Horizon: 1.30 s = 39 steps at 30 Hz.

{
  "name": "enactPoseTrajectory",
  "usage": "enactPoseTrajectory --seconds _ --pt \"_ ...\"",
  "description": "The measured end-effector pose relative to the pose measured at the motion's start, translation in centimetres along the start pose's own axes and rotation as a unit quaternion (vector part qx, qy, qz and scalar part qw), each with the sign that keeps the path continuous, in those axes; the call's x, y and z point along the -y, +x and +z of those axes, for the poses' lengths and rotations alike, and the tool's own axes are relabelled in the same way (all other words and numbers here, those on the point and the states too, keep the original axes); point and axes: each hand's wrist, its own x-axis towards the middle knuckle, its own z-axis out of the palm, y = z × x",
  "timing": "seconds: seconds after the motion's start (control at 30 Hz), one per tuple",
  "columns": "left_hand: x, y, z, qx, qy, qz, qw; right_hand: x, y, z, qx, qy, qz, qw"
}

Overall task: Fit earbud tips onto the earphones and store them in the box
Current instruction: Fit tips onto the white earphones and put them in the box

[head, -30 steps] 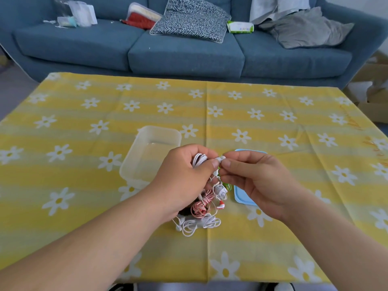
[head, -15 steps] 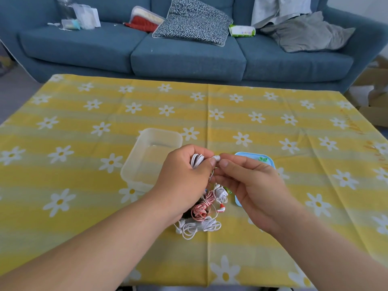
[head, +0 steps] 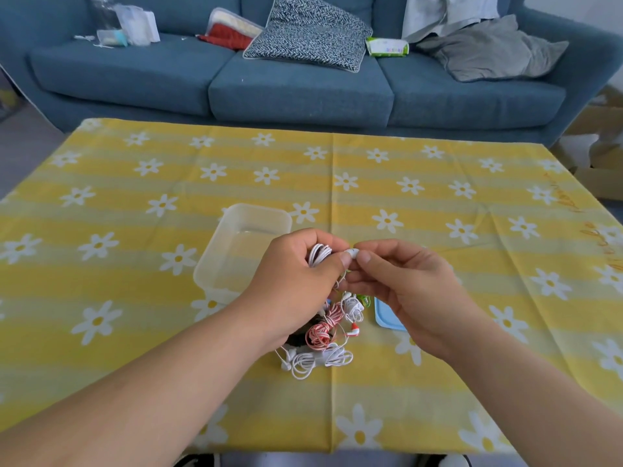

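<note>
Here the left hand (head: 296, 281) grips a coiled white earphone (head: 318, 254); the right hand (head: 411, 288) pinches its small white bud (head: 352, 253).

Only one view is given: a wide-angle camera worn on the head, aimed forward and down. The table under a yellow daisy-printed cloth (head: 438, 183) is seen closely from its near edge, the left hand (head: 300, 284) and right hand (head: 408, 288) raised above it. Beyond its far edge, a blue fabric sofa (head: 300, 92) is faced.
</note>
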Motion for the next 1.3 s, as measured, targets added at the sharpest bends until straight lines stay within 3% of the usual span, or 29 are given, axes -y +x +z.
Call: enactPoseTrajectory --seconds 0.17,0.5,0.7,0.87,0.97,1.03,1.17,1.23,1.3 --pt "-0.3 0.1 -0.6 0.053 -0.042 -0.072 0.995 0.6 0.1 -0.6 -0.003 -0.152 -0.09 0.984" --pt "-0.5 0.5 -1.7 0.053 -0.108 -0.138 0.983 0.1 0.1 0.7 0.024 -0.178 -0.089 0.98" --pt "-0.8 1.2 -3.6 -0.004 -0.1 -0.135 0.986 -0.7 1.3 2.8 -0.007 -0.164 -0.077 0.983" --pt "0.3 3.6 -7.8 -0.134 0.037 -0.049 0.989 -1.8 2.2 5.6 0.008 -0.185 -0.048 0.982" --pt "2.1 5.4 -9.5 -0.159 0.156 -0.009 0.975 -2.6 2.5 7.3 0.023 -0.186 -0.04 0.981" --pt "3.3 6.3 -10.1 -0.118 0.288 0.002 0.95 -3.0 2.8 8.0 0.027 -0.199 -0.044 0.979" --pt "4.8 6.8 -10.1 0.008 0.499 -0.036 0.866 -3.3 3.2 8.4 0.035 -0.209 -0.044 0.976" --pt "5.1 6.9 -10.0 0.048 0.538 -0.053 0.84 -3.5 3.3 8.2 0.028 -0.22 -0.035 0.974" --pt "4.5 6.8 -10.4 0.059 0.529 -0.056 0.844 -3.3 3.4 8.0 0.025 -0.221 -0.028 0.974"
